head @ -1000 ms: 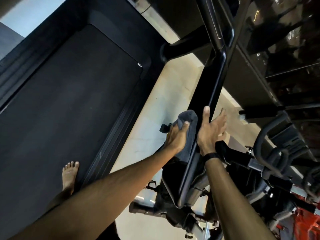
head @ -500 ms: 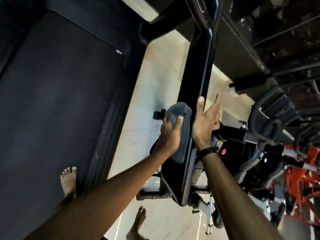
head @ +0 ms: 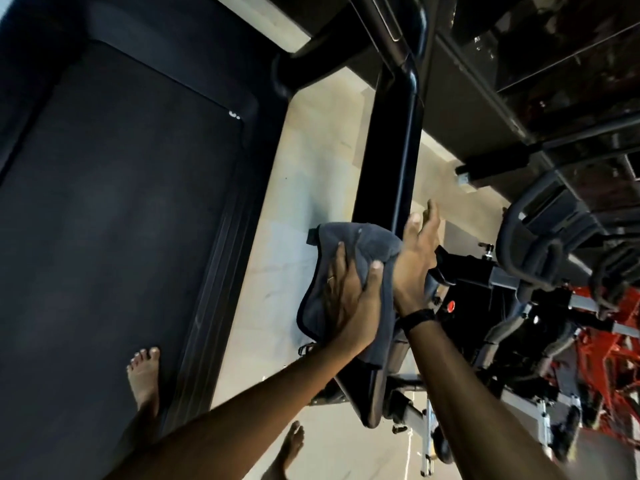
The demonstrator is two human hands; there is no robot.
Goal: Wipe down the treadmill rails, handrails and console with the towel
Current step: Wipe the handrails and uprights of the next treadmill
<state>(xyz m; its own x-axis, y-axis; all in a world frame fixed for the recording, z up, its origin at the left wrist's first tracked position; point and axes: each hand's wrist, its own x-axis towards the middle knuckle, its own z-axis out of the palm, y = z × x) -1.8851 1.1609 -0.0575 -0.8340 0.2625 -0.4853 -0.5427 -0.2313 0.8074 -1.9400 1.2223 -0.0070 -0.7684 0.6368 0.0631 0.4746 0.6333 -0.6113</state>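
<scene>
The left hand (head: 349, 289) lies flat on the grey towel (head: 349, 271), fingers straight and spread, thumb pressing the cloth from the right. The towel is draped over the black handrail (head: 388, 143) of the treadmill, covering the rail's lower section; its lower edge hangs down beside the rail's end. The towel's left portion extends past the rail over the pale floor (head: 304, 174).

The right hand (head: 415, 258) rests on the right side of the same handrail, just beside the towel. Its fingers are extended along the rail; whether they curl round the rail's far side cannot be told. A black wristband (head: 417, 318) sits on the right wrist.

The treadmill belt (head: 114, 216) fills the left of the view, bordered on its right by a ribbed side rail (head: 221, 271). One bare foot (head: 143, 375) stands on the belt near that rail. A second bare foot (head: 287, 452) stands on the floor between the treadmill and the handrail.

To the right of the handrail stands an exercise bike (head: 526, 271) with black handlebars and a red knob. Red frame parts (head: 602, 341) show at the far right.
</scene>
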